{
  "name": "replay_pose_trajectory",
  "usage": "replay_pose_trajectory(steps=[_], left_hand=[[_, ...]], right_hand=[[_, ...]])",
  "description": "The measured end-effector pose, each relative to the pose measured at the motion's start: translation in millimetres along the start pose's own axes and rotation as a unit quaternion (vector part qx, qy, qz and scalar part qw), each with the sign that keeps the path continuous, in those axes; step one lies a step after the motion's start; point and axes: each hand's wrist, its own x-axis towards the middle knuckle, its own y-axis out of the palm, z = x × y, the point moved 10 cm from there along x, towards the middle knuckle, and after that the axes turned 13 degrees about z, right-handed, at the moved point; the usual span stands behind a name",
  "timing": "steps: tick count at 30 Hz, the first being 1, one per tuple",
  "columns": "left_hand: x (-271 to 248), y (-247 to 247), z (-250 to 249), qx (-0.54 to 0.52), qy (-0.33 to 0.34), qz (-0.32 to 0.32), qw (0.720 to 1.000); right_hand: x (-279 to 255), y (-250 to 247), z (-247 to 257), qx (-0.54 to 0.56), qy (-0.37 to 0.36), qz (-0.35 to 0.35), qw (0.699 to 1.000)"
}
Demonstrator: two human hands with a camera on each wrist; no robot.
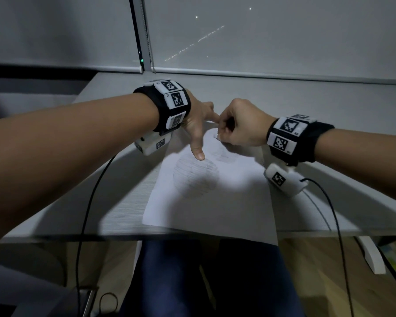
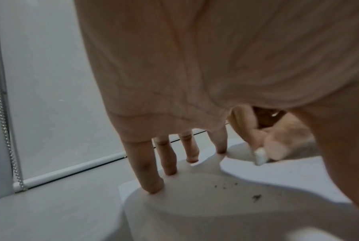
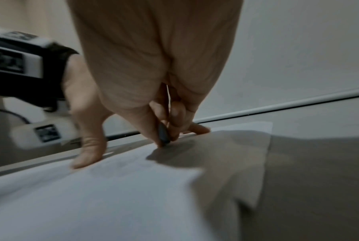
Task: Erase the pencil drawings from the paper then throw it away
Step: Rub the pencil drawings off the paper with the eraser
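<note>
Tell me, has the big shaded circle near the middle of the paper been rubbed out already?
No, in the head view the shaded circle still shows on the paper, while the right hand works the eraser further up.

Matt white paper (image 1: pixel 215 202) was laid on a pale, finely grained desk (image 1: pixel 124 202), black cloth wristbands (image 1: pixel 316 143) were worn.

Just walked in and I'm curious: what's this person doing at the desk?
A person is rubbing out pencil drawings. The left hand presses its spread fingers on the paper to steady it; the right hand pinches an eraser against the sheet's far end. A shaded circle remains, so nothing is thrown away yet.
</note>
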Motion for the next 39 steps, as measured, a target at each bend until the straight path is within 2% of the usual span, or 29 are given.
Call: replay_pose_trajectory(steps=[5, 12, 19, 21, 24, 27, 32, 36, 39], left_hand=[[-4, -2, -1, 0.005, -0.003, -0.006, 1.0], [-6, -1, -1, 0.009, -0.003, 0.0, 1.0], [-2, -5, -3, 0.023, 0.006, -0.017, 1.0], [-2, -6, -2, 0.001, 0.023, -0.016, 1.0], [-7, -3, 0, -0.024, 0.035, -0.012, 0.999], [-13, -5, -2, 0.018, 0.038, -0.05, 0.998], [-14, 13, -1, -0.016, 0.035, -0.032, 0.999], [-18, 19, -3, 0.009, 0.04, -0.036, 0.998], [-16, 24, 2, -0.018, 0.046, -0.031, 0.998]], right_hand=[[-19, 21, 30, 0.021, -0.057, 0.061, 0.996], [6, 1, 6, 0.005, -0.006, 0.001, 1.0], [-22, 21, 34, 0.036, -0.08, 0.079, 0.993], [-18, 10, 14, 0.043, -0.057, 0.056, 0.996], [-14, -6, -27, 0.057, 0.016, -0.012, 0.998], [-13, -4, -37, 0.017, 0.048, -0.011, 0.999], [-8, -8, -27, 0.006, 0.033, 0.006, 0.999], [2, -1, -9, 0.032, -0.008, 0.013, 0.999], [11, -1, -8, 0.027, 0.002, -0.003, 1.0]])
